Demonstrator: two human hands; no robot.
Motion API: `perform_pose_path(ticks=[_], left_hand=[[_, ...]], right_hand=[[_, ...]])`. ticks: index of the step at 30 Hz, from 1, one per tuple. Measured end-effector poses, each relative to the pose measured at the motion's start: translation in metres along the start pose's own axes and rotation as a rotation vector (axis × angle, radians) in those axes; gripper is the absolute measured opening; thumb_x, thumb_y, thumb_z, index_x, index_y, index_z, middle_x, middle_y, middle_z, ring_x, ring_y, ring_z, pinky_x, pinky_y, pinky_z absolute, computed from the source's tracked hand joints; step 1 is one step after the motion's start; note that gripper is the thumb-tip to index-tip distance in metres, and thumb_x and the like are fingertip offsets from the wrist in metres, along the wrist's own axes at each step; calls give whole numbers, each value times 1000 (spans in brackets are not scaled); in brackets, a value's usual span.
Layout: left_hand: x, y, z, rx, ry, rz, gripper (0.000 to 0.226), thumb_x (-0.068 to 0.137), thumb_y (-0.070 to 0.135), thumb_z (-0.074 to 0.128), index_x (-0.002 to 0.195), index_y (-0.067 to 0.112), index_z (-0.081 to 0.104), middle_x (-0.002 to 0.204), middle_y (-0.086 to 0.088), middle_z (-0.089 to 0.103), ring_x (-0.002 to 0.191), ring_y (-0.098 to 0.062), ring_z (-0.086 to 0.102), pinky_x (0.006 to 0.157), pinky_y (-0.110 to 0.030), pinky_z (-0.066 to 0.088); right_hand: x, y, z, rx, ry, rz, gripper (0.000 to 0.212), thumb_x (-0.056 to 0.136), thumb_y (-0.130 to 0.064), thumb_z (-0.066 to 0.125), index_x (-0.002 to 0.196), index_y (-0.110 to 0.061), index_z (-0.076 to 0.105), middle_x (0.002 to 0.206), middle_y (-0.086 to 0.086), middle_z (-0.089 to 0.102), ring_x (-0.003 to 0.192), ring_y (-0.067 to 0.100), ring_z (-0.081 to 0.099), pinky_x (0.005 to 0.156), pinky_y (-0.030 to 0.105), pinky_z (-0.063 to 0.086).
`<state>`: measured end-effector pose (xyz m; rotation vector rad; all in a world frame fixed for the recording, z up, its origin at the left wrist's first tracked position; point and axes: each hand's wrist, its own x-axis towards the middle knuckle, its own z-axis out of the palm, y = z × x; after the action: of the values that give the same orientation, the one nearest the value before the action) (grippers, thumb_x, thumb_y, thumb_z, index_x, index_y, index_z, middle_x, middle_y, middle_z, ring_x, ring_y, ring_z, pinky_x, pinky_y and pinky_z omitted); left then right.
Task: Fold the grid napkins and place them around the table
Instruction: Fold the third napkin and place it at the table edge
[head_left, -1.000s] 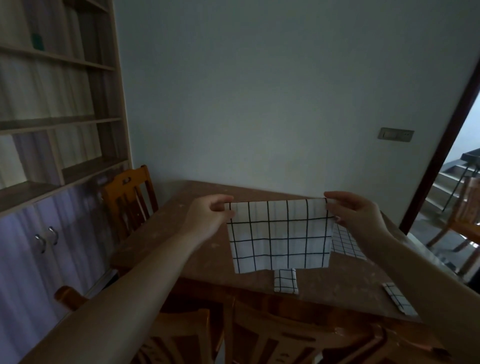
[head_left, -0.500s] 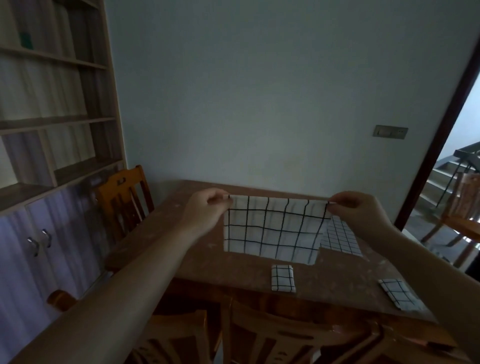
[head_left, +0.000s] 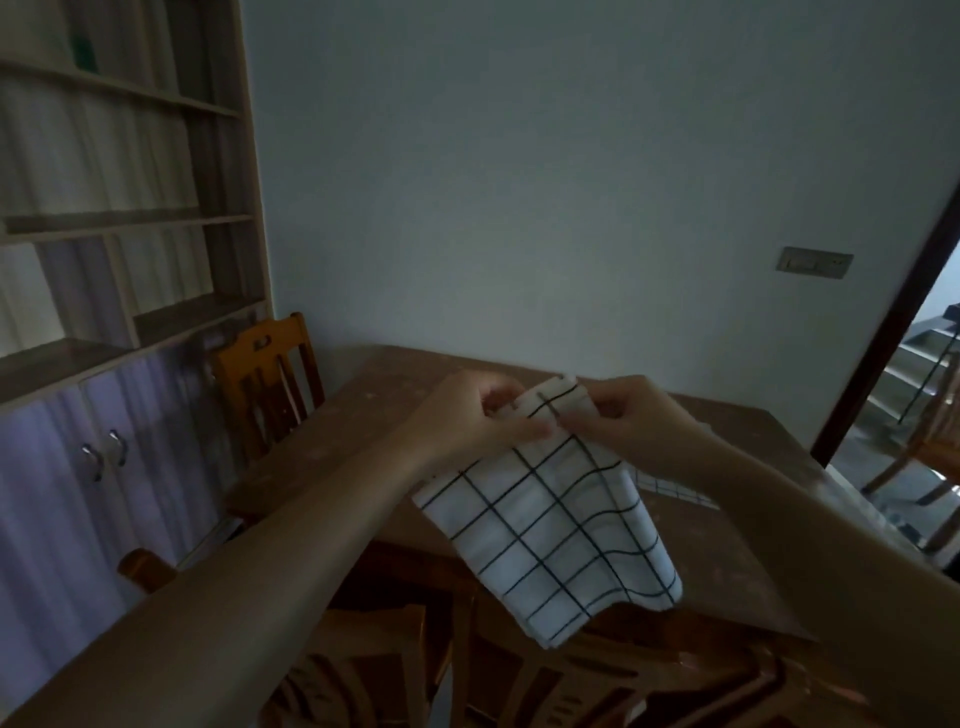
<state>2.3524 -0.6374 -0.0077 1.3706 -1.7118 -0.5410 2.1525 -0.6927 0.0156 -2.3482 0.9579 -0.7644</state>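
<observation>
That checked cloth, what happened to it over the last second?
The left hand and right hand came together, folding the grid napkin in half; it now hangs doubled from both pinches. Unchanged: it stays above the table, and both hands keep their grip.

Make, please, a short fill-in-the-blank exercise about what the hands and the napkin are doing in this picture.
1. Both hands pinch the top of the ____ napkin.
2. The left hand and the right hand are close together above the wooden ____.
3. The napkin hangs ____ from the hands.
4. A wooden chair stands beside the ____ doors under the shelves.

Missing words: grid; table; down; cabinet
</observation>
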Motion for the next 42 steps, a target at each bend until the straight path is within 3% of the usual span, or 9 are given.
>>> perform_pose_path(ticks=[6, 11, 15, 23, 29, 34, 36, 39, 42], left_hand=[[-10, -14, -21, 31, -3, -28, 20, 83, 39, 75, 81, 19, 78, 62, 13, 66, 57, 1, 58, 52, -14, 40], [-8, -12, -22, -53, 81, 30, 20, 87, 39, 70, 83, 20, 78, 69, -10, 69, 61, -32, 57, 58, -28, 43], [-6, -12, -21, -364, 172, -30, 10, 84, 23, 75, 93, 23, 76, 91, 2, 77, 86, -12, 72, 80, -24, 54], [4, -9, -15, -501, 265, -42, 21, 84, 21, 74, 96, 4, 75, 103, -22, 71, 99, -29, 68, 96, -37, 51], [6, -10, -11, -541, 238, -58, 8, 86, 19, 72, 90, 17, 78, 91, 1, 77, 94, -10, 71, 86, -22, 50], [7, -15, -9, -529, 279, -63, 27, 86, 28, 72, 91, 2, 75, 98, -20, 72, 93, -16, 69, 96, -38, 50], [7, -16, -8, -531, 279, -57, 24, 86, 30, 73, 92, 6, 77, 98, -15, 74, 97, -17, 70, 98, -36, 50], [7, -14, -10, -531, 283, -58, 8, 86, 21, 73, 79, 20, 77, 78, 8, 74, 85, -5, 69, 84, -21, 50], [6, -15, -11, -500, 278, -22, 24, 87, 18, 72, 64, 25, 73, 63, 12, 64, 69, -5, 61, 70, -15, 46]], right_hand=[[0, 28, -20, 221, 61, 94, 11, 89, -17, 66, 91, -20, 76, 91, 2, 77, 88, 20, 73, 89, 46, 56], [2, 24, -21, 345, 123, 83, 11, 91, -12, 61, 92, -12, 72, 85, 5, 76, 83, 20, 72, 79, 35, 58], [4, 30, -24, 516, 195, 132, 14, 93, -10, 57, 92, -7, 71, 82, 5, 74, 83, 23, 71, 75, 35, 58], [0, 36, -29, 638, 154, 184, 20, 96, -13, 51, 92, -4, 68, 85, 9, 72, 84, 26, 69, 75, 36, 58], [-2, 37, -31, 592, 116, 149, 25, 85, -29, 59, 83, -8, 73, 83, 10, 73, 83, 26, 70, 76, 33, 58], [-3, 39, -31, 591, 84, 152, 27, 92, -23, 54, 88, -4, 72, 88, 13, 74, 87, 26, 71, 76, 30, 58], [-4, 38, -32, 580, 78, 161, 27, 95, -21, 52, 90, -4, 72, 88, 13, 73, 86, 27, 71, 76, 31, 59], [-6, 38, -34, 569, 69, 181, 29, 97, -21, 49, 94, -3, 70, 92, 15, 73, 89, 30, 70, 79, 34, 59], [-6, 37, -37, 570, 52, 200, 32, 96, -23, 47, 102, 0, 68, 104, 23, 70, 98, 35, 67, 88, 43, 56]])
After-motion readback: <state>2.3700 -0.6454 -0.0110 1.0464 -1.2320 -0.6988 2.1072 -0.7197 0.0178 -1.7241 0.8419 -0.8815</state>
